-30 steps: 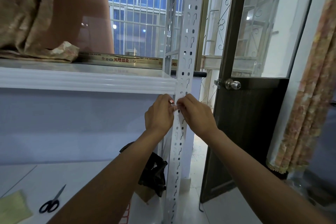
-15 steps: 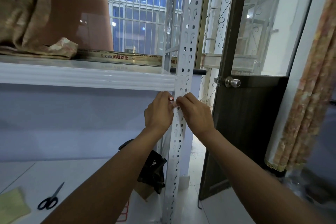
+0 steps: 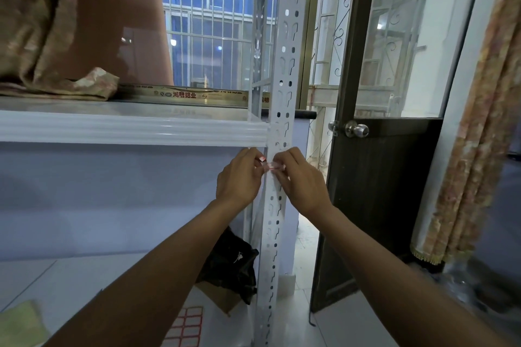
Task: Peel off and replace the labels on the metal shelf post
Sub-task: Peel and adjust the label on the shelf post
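Currently, working from left to right: a sheet of red-bordered labels [image 3: 184, 325] lies on the lower shelf, below the left forearm. The left hand [image 3: 239, 177] is closed in a pinch at the left edge of the metal shelf post [image 3: 279, 110], just under the shelf beam [image 3: 132, 128]; a small red-and-white scrap [image 3: 261, 160] sits at its fingertips, though whether this is a removed label cannot be told. A label [image 3: 272, 168] with a red border lies across the post face between the two hands. The right hand [image 3: 301, 180] is curled, fingertips pressing the label's right end against the post.

The step in hand appears to be seating or lifting this label; the frame does not settle which. If seating: hold one end fixed, then stroke outward from the centre so no air stays trapped, and keep the strip level and clear of the slots. If peeling: lift one corner and draw it back low along the metal to avoid tearing.
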